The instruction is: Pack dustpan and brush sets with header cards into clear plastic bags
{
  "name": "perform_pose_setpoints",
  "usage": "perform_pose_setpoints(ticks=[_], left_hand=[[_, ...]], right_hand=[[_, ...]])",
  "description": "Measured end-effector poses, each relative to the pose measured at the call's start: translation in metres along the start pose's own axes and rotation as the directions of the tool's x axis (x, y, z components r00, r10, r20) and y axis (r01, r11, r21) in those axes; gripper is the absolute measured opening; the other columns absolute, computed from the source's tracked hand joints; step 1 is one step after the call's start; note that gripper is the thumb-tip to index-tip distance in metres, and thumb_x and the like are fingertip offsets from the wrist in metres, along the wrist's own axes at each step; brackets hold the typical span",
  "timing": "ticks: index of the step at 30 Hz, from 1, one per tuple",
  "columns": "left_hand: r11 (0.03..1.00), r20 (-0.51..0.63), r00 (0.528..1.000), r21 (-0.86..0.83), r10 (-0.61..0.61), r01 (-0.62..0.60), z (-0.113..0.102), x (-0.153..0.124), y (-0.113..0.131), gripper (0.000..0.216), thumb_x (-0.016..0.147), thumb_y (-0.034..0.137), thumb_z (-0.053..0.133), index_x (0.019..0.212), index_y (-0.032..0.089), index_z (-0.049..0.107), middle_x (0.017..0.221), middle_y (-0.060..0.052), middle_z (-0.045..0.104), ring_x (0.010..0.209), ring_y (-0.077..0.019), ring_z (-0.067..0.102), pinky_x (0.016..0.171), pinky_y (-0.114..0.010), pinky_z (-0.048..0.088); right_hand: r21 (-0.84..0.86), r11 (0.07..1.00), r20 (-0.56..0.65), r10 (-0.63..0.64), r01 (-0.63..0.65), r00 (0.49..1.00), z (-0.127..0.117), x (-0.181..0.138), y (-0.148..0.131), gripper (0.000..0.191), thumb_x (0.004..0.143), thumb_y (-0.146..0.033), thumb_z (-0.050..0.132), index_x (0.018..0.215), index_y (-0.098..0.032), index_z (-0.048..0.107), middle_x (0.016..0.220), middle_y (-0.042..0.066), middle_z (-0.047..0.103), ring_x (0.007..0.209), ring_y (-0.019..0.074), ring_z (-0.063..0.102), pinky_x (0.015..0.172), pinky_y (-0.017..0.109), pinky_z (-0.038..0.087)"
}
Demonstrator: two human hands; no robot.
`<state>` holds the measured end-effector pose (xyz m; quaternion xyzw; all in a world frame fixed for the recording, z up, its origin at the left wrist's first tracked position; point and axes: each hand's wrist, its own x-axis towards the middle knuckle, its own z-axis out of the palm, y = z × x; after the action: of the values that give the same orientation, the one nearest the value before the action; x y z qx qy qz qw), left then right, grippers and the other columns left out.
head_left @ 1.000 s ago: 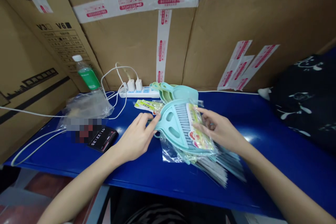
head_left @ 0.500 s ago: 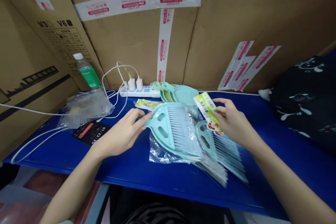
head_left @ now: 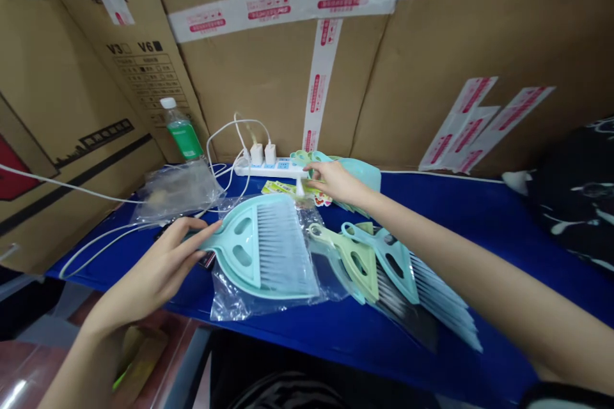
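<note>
My left hand grips the handle of a teal hand brush that lies on a clear plastic bag on the blue table. My right hand reaches to the back of the table. Its fingers pinch a printed label card beside a pile of label cards and the stacked teal dustpans. Between my arms lie more brushes, a green one and teal ones, fanned out in a stack.
A white power strip with plugged chargers and cables runs along the cardboard boxes at the back. A green-labelled bottle and a crumpled clear bag stand at the left. A black printed bag sits at the right.
My right hand carried the label card from above the brushes back to the card pile by the dustpans. My left hand pulled the teal brush and its bag left, toward me.
</note>
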<state>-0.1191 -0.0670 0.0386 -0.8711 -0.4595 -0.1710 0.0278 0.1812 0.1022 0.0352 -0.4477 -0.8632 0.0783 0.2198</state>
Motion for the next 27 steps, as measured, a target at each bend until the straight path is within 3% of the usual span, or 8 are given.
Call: perform_pose_setpoints(ticks=[5,8,11,14,16,20,23,27], left_hand=[[1.000,-0.003,1.000,-0.015,-0.025,0.025,0.006,-0.002,-0.008,0.045,0.097,0.022,0.034,0.141,0.025,0.039,0.117,-0.010,0.053,0.105,-0.0204,0.056,0.088,-0.031,0.050],[0.999,-0.028,0.999,-0.023,-0.030,0.029,0.010,-0.002,-0.008,0.045,0.097,0.020,0.035,0.141,0.026,0.039,0.116,-0.009,0.054,0.102,-0.0191,0.057,0.086,-0.029,0.051],[0.999,-0.056,0.998,-0.035,-0.032,0.030,0.010,-0.001,-0.007,0.044,0.096,0.018,0.035,0.140,0.026,0.040,0.115,-0.008,0.055,0.101,-0.0184,0.058,0.084,-0.027,0.051],[0.999,-0.059,0.998,-0.046,0.012,-0.015,0.006,0.000,-0.006,0.042,0.096,0.018,0.036,0.136,0.026,0.043,0.113,-0.007,0.055,0.102,-0.0181,0.058,0.085,-0.026,0.051],[0.998,-0.058,0.998,-0.046,0.029,-0.032,0.004,0.000,-0.006,0.041,0.095,0.018,0.037,0.135,0.027,0.044,0.112,-0.007,0.055,0.101,-0.0182,0.058,0.085,-0.026,0.051],[1.000,-0.092,0.996,-0.024,0.011,-0.014,0.002,-0.006,-0.010,0.041,0.095,0.019,0.038,0.134,0.027,0.045,0.111,-0.006,0.055,0.099,-0.0188,0.059,0.084,-0.026,0.051],[1.000,-0.098,0.995,-0.005,-0.007,0.006,0.004,-0.014,-0.014,0.042,0.095,0.020,0.037,0.136,0.029,0.043,0.112,-0.006,0.054,0.102,-0.0191,0.058,0.086,-0.027,0.050],[1.000,-0.064,0.998,-0.002,-0.014,0.013,0.008,-0.022,-0.021,0.045,0.095,0.020,0.037,0.138,0.033,0.040,0.115,-0.006,0.053,0.106,-0.0204,0.056,0.088,-0.029,0.050]], right_hand=[[-0.020,0.998,-0.104,-0.064,0.062,0.993,-0.003,-0.011,-0.020,0.021,0.081,-0.007,0.053,0.096,-0.015,0.064,0.101,0.012,0.065,0.100,0.0250,0.058,0.085,0.039,0.044],[0.126,0.987,-0.018,-0.103,0.104,0.995,-0.008,-0.043,-0.033,0.018,0.087,-0.012,0.045,0.081,-0.018,0.061,0.079,0.004,0.065,0.074,0.0174,0.060,0.070,0.031,0.047],[0.272,0.962,0.142,-0.072,0.031,0.987,-0.005,-0.074,-0.038,0.017,0.091,-0.021,0.045,0.093,-0.017,0.061,0.069,0.000,0.064,0.057,0.0142,0.057,0.059,0.028,0.047],[0.133,0.988,0.061,-0.080,0.072,0.995,-0.001,-0.087,-0.030,0.030,0.093,-0.016,0.036,0.109,-0.012,0.061,0.083,0.008,0.070,0.072,0.0193,0.064,0.066,0.033,0.051],[-0.051,0.986,0.021,-0.158,0.159,0.987,0.001,-0.081,-0.022,0.037,0.087,-0.006,0.035,0.110,-0.012,0.064,0.102,0.014,0.070,0.097,0.0257,0.063,0.079,0.041,0.050],[-0.257,0.920,0.210,-0.245,0.295,0.946,0.009,-0.052,-0.011,0.042,0.075,0.000,0.042,0.104,-0.014,0.070,0.115,0.014,0.069,0.122,0.0304,0.051,0.100,0.051,0.038],[-0.272,0.906,0.344,-0.223,0.324,0.912,0.019,-0.032,-0.012,0.036,0.076,-0.001,0.043,0.091,-0.013,0.073,0.100,0.015,0.073,0.115,0.0302,0.057,0.103,0.051,0.034],[-0.226,0.911,0.379,-0.243,0.344,0.893,0.026,-0.018,-0.014,0.034,0.080,-0.005,0.042,0.089,-0.014,0.073,0.090,0.011,0.074,0.085,0.0219,0.068,0.089,0.038,0.045]])
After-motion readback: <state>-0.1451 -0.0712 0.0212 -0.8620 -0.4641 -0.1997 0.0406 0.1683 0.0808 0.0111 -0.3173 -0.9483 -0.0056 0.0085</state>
